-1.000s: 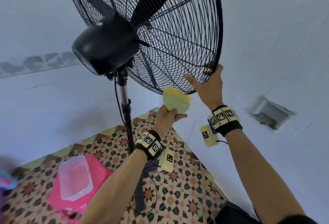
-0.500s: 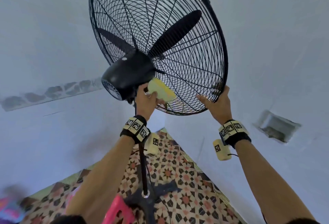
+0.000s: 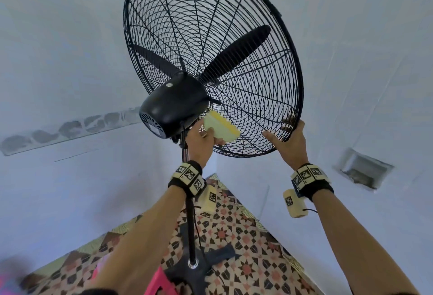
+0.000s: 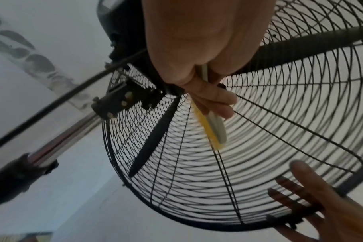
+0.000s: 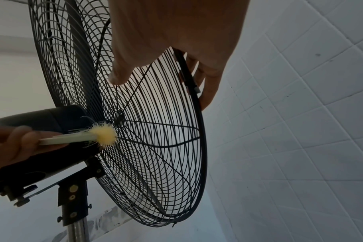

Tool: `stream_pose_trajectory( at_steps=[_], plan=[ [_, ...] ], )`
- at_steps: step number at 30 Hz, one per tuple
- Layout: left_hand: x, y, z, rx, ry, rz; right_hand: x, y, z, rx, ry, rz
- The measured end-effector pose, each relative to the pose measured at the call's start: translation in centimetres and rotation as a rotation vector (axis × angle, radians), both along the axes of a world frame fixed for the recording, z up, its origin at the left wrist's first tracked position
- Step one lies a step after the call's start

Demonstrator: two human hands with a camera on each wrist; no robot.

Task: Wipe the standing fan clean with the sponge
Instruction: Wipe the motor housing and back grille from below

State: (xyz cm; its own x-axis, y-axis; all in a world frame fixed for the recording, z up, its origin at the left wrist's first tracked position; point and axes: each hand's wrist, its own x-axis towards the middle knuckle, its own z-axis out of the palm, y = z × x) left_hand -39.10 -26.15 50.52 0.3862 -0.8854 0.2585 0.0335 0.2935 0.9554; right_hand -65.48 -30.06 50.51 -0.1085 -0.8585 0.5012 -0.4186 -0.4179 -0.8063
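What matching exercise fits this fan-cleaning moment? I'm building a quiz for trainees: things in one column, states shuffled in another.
Things:
1. yellow-edged pale green sponge
2. black wire fan grille
3. black rounded motor housing
4. chrome fan pole

States:
A. rim gripped by the right hand
B. rises to the fan's neck bracket
C. held in the left hand
D. behind the grille's centre

Pairs: 1-C, 2-A, 3-D, 4-B

Below me lies a patterned mat (image 3: pixel 246 245) with a pink tub (image 3: pixel 159 283) at its near edge. White tiles cover the wall (image 5: pixel 300 114) beside me, with a recessed vent (image 3: pixel 362 173) in it.
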Motion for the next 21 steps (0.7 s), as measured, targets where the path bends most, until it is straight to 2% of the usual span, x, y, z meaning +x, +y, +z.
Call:
stream_pose_trajectory(
  at_steps=[4,8,10,15,16,21],
  plan=[
    [0.2,0.3,-1.1,0.055,-0.075,-0.163,-0.4,0.3,-0.3,0.003,0.004,-0.008],
    [0.0,0.4,-1.3,0.034,0.007,0.034,0.2,0.4,-0.2,0.0,0.007,0.002],
    [-1.4,0.5,-1.2,0.003,0.022,0.052,0.3,0.4,-0.2,-0.008,-0.007,0.003],
    [-3.1,1.6,-2.7,0.03,-0.11,-0.188,0.1,0.6,-0.3,0.013,-0.008,-0.013],
    [-2.8,1.6,-3.0,0.03,-0.107,-0.164,0.1,0.7,-0.3,0.013,-0.005,-0.012],
    [-2.1,0.8,-2.7,-0.024,-0.007,0.184,0.5,0.9,-0.2,0.002,-0.008,0.007]
  ],
)
